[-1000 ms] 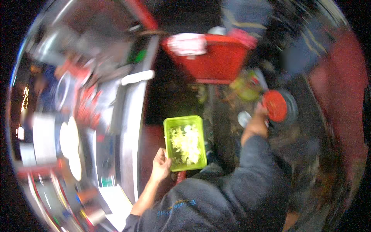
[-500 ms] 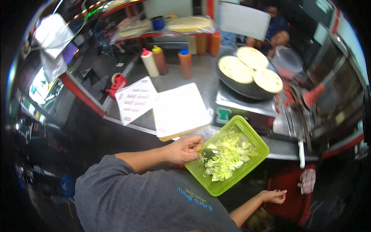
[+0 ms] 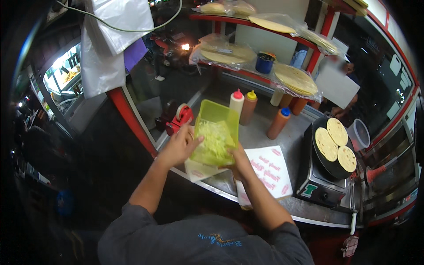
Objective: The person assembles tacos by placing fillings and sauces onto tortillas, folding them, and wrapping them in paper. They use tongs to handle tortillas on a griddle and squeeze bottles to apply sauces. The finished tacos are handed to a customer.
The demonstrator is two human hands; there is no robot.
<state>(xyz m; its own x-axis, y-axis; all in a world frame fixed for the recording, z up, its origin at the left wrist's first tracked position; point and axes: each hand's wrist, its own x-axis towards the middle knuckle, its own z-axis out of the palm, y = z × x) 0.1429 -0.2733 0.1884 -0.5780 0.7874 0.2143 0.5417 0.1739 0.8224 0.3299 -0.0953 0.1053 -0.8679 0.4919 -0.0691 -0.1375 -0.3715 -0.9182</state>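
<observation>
In front of me I hold a green plastic container (image 3: 226, 115) of shredded lettuce (image 3: 214, 134), tilted so the lettuce shows. My left hand (image 3: 176, 148) is closed on its left side, thumb against the wall; the other fingers are partly hidden. At its lower right corner, my right hand (image 3: 239, 162) grips the rim, its fingertips out of sight beneath. One printed paper sheet (image 3: 197, 171) lies partly below the container. To the right of my right wrist is a stack of printed wrapping papers (image 3: 267, 170). A red tape dispenser (image 3: 183, 115) stands just beyond my left hand.
Three sauce bottles, white (image 3: 236, 104), brown (image 3: 248, 108) and orange (image 3: 278, 124), stand behind. At right, a black pan (image 3: 323, 155) with three flatbreads (image 3: 337, 132) sits on a stove (image 3: 314, 184). Shelves hold bagged flatbreads (image 3: 293, 78). Plastic bags (image 3: 102, 66) hang left.
The lettuce container has moved left over the counter. My right hand, hanging free at the lower right before, now grips it too. My view has turned left.
</observation>
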